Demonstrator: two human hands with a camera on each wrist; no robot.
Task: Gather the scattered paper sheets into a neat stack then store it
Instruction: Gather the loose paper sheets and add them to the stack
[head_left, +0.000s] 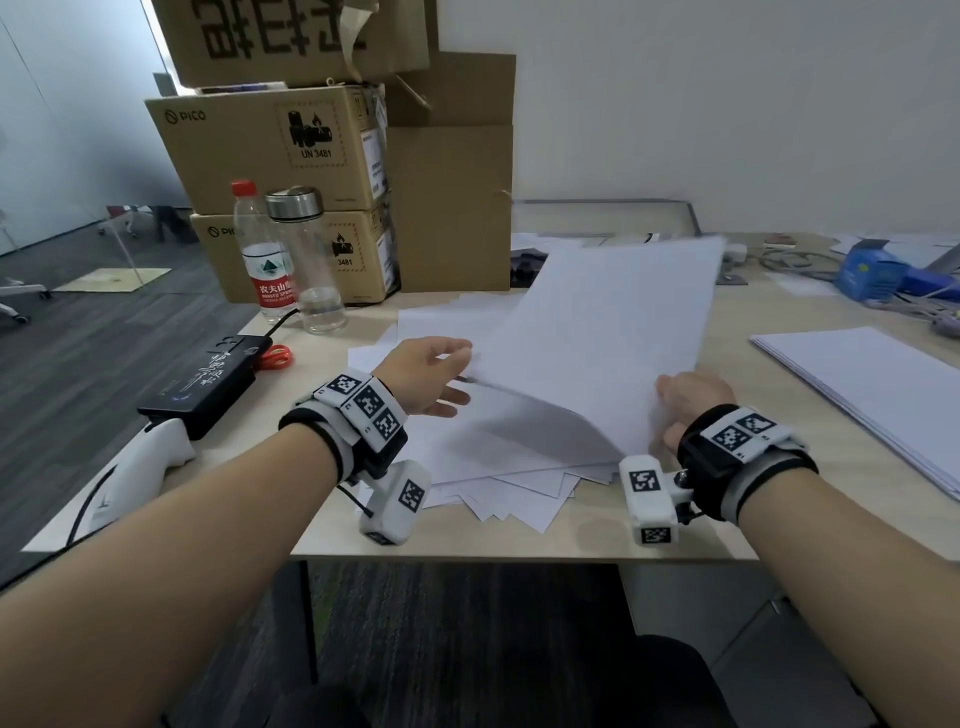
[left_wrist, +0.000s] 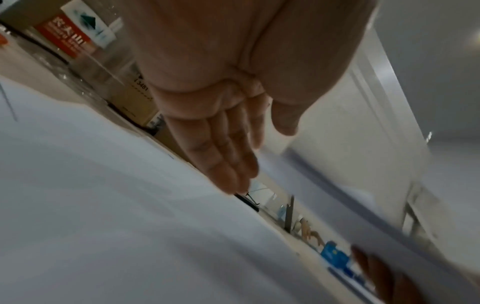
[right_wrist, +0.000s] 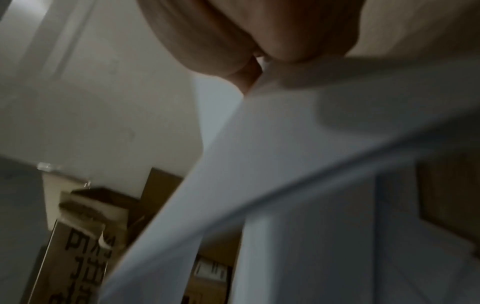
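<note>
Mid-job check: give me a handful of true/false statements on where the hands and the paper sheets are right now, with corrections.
1. The right hand grips a bundle of lifted sheets at its near edge. True.
2. The left hand is clenched in a fist. False: its fingers are straight, beside the lifted sheets' left edge.
3. Loose sheets lie fanned out on the desk under the lifted ones. True.
4. A neat paper pile sits on the desk to the right. True.
5. The red-capped bottle lies on its side. False: it stands upright beside the clear flask.
</note>
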